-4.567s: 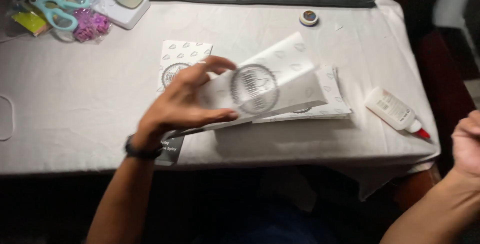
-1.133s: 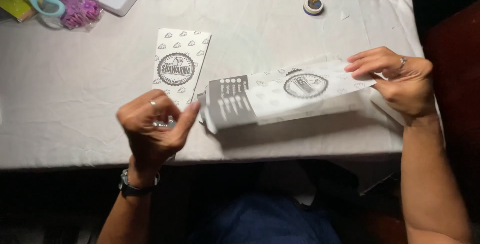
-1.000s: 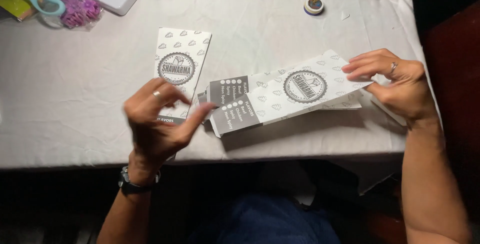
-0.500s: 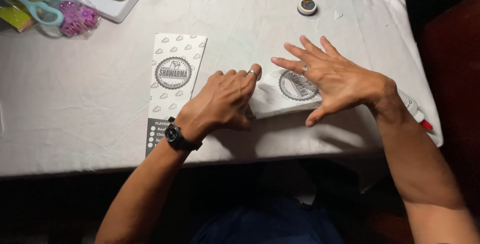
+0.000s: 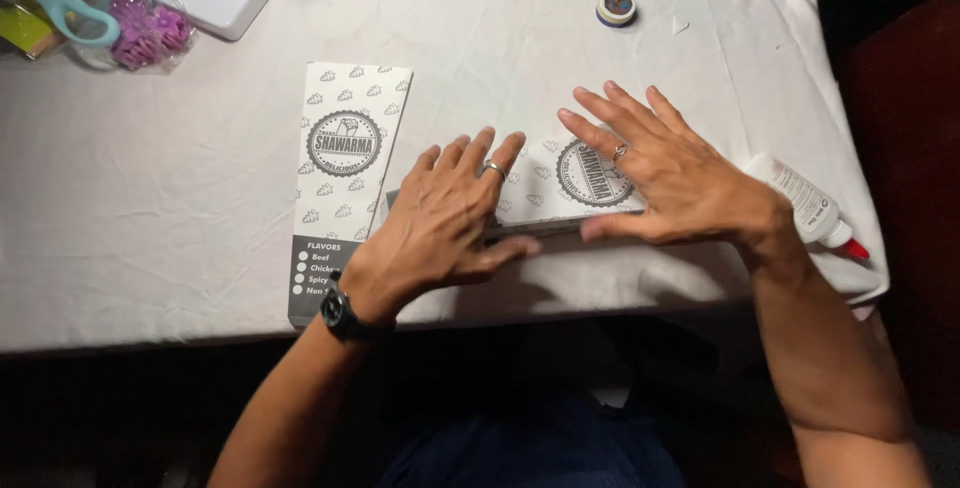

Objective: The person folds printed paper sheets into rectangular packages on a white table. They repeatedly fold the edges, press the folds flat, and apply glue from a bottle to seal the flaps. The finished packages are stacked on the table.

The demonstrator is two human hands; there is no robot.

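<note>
At the nine to ten o'clock corner of the white-clothed table (image 5: 130, 178) lay teal-handled scissors (image 5: 70, 0) beside a clear bag of purple flowers (image 5: 145, 28), well apart from the work. Nearer the middle, a flat printed paper sleeve (image 5: 345, 183) lay lengthwise with its grey panel at the six o'clock edge of the table, untouched.

Just to its right, the left hand (image 5: 445, 223) lay palm down with fingers spread and the thumb stretched toward three o'clock along the near fold, gripping nothing, only pressing. Under it was the second paper sleeve (image 5: 560, 183), lying flat at the table's centre. Half a second earlier this hand had been curled with knuckles raised over the sleeve's left end; a second earlier it had hovered off the paper altogether, and the sleeve had been held lifted at an angle. It seemed the sleeve had gone from being handled to being flattened.

The right hand (image 5: 665, 183) pressed the sleeve's right half, likewise flat and splayed, holding nothing. At its three o'clock lay a glue bottle (image 5: 805, 206) with a red tip, and at twelve o'clock a small round tape roll (image 5: 616, 6).
</note>
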